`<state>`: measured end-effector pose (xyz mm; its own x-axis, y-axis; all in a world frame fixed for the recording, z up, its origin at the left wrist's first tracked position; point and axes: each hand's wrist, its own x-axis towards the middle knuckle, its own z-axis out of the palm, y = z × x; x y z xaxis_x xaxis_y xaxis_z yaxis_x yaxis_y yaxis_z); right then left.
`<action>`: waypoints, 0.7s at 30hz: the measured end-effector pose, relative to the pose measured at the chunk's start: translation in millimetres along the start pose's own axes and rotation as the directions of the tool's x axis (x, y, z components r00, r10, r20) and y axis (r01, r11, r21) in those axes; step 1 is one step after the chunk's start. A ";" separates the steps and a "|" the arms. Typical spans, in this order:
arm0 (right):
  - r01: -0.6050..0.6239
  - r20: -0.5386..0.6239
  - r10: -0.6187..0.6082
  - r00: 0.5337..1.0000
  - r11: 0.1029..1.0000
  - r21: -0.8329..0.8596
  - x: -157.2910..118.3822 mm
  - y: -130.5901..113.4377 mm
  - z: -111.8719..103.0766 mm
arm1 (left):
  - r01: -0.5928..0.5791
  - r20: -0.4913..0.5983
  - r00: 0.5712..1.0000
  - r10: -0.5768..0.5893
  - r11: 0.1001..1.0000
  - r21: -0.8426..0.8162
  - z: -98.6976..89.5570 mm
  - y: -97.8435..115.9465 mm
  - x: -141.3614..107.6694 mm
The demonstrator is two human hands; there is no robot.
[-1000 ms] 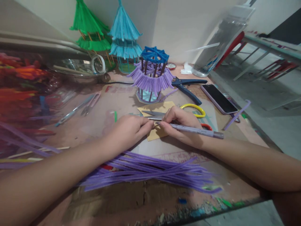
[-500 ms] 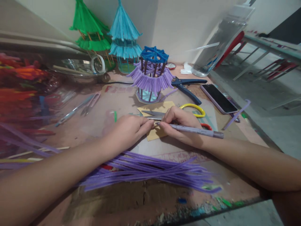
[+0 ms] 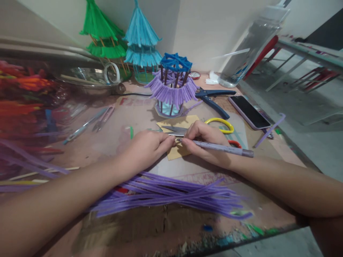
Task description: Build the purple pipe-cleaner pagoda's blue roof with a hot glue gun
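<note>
My right hand [image 3: 205, 142] grips a greyish-lilac pen [image 3: 223, 148], its tip pointing left toward my left fingertips. My left hand [image 3: 151, 144] is closed, thumb and forefinger pinched together beside the pen tip; whatever they hold is too small to make out. Under both hands lies a piece of yellow paper [image 3: 177, 154]. Scissors with one yellow and one red handle loop [image 3: 221, 121] rest across the paper, partly hidden by my right hand. Just beyond stands a small purple and blue pipe-cleaner tower [image 3: 173, 91]. Loose purple pipe cleaners [image 3: 171, 194] are heaped nearer me.
Green [image 3: 102, 28] and light-blue pipe-cleaner towers [image 3: 142, 39] stand at the back. Dark-blue pliers [image 3: 214, 103], a phone [image 3: 249, 112] and a tall clear bottle [image 3: 241, 53] are on the right. A metal bowl [image 3: 80, 80] and pink-handled tweezers [image 3: 104, 117] sit left.
The back end of the pen has shifted very slightly left and down in my right hand. Both hands stay in nearly the same place.
</note>
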<state>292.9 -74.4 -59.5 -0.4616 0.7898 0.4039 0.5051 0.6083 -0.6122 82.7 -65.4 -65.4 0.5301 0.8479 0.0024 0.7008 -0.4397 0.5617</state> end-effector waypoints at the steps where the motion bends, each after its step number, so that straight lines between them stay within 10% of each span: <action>1: 0.006 0.000 -0.006 1.000 1.000 -0.002 0.3 0.4 -0.1 | 0.004 0.002 1.000 -0.004 1.000 0.004 0.1 0.1 0.1; 13: 0.152 -0.088 -0.151 0.985 0.988 0.003 0.3 2.5 -5.0 | -0.037 -0.069 0.997 0.028 0.989 -0.142 1.4 -4.8 0.5; 21: 0.208 0.029 -0.220 0.975 0.863 -0.461 21.1 43.5 -37.5 | -0.140 -0.192 0.980 0.058 0.883 -0.447 9.9 -14.1 0.7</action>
<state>332.5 -28.3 -52.1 -0.5822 0.6342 0.5088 0.6758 0.7254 -0.1308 77.9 -61.5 -81.5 0.4684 0.8621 0.1934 0.3317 -0.3744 0.8659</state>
